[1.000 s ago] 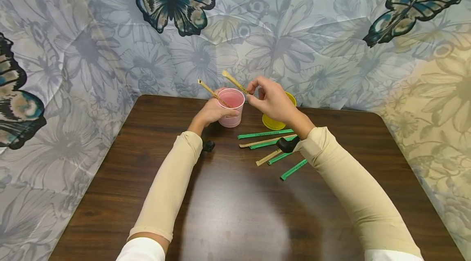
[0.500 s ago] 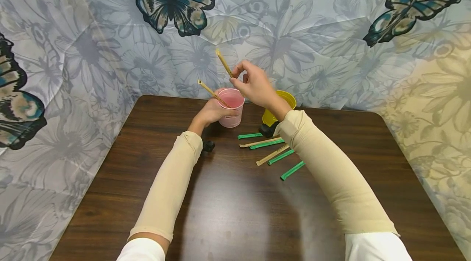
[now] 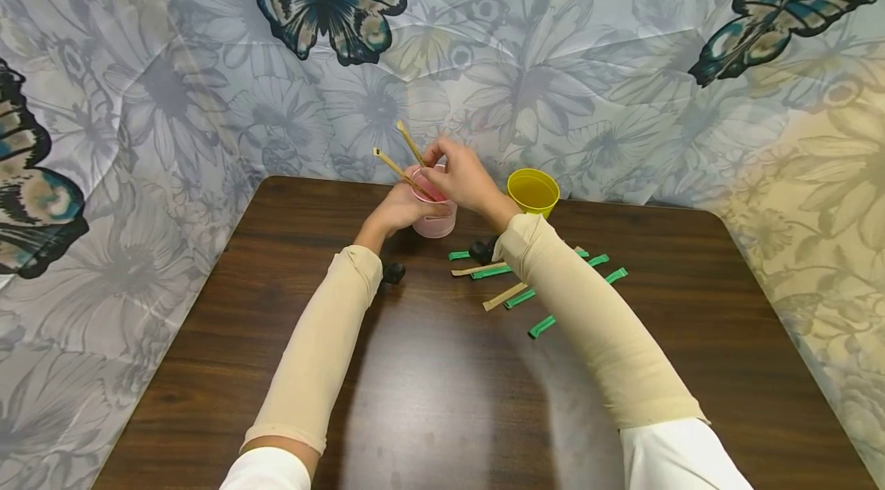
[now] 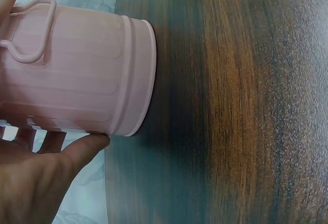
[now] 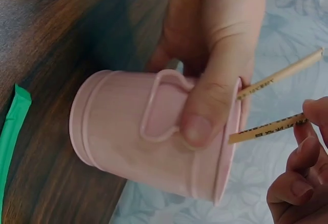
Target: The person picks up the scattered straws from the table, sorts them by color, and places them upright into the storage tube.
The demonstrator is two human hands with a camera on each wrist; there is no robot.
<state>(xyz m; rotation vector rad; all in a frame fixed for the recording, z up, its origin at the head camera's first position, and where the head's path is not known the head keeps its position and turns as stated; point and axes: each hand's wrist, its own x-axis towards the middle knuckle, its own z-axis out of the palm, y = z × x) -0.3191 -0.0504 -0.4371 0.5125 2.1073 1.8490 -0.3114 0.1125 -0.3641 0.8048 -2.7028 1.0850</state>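
I'd rate the held tan stick [image 3: 411,143] as light, fairly stiff but easy to crease, so I'd pinch it gently mid-length, clear of the rim. It's slim, papery-looking, dark-printed and tilted, just above center of the head view, with its lower end at the pink cup [image 3: 434,226]; I can't tell if that end is past the rim. Right hand [image 3: 459,179] pinches it; left hand [image 3: 399,208] grips the smooth, probably slick cup, second tan stick [image 3: 392,163] leaning inside.
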